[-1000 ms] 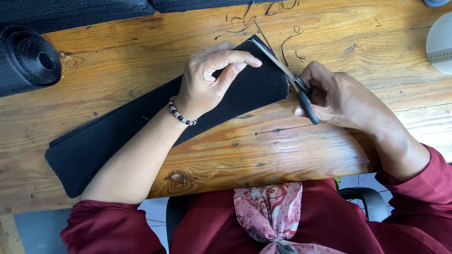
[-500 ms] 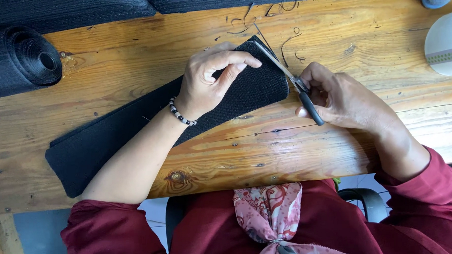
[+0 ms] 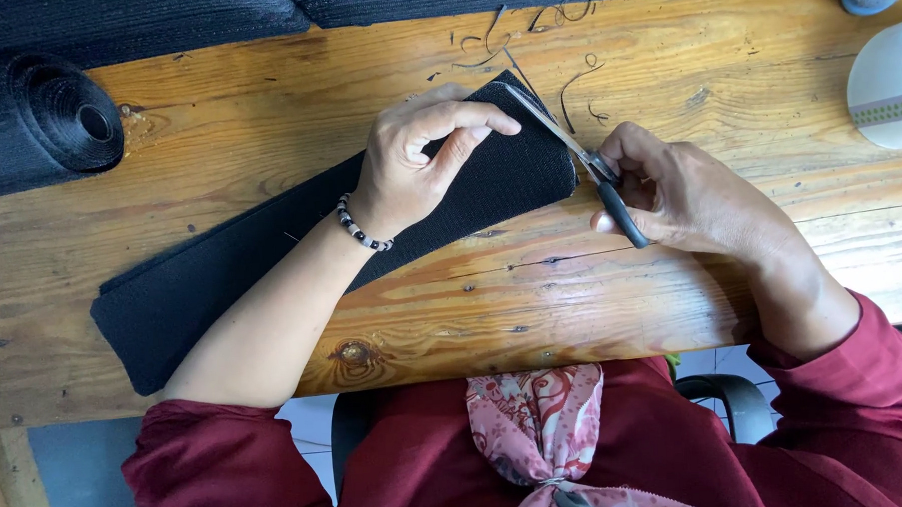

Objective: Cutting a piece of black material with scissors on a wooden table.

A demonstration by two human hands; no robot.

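Observation:
A long strip of black fabric (image 3: 222, 281) lies slantwise across the wooden table (image 3: 533, 311). My left hand (image 3: 418, 155) presses on the strip near its far right end, fingers curled over the top edge, a beaded bracelet on the wrist. My right hand (image 3: 689, 190) grips black-handled scissors (image 3: 578, 159), whose blades lie along the strip's right end edge.
A roll of black fabric (image 3: 47, 123) lies at the far left, more black material along the back edge. Thin black trimmings (image 3: 565, 80) are scattered behind the strip. A white rounded object (image 3: 890, 83) sits at the right edge.

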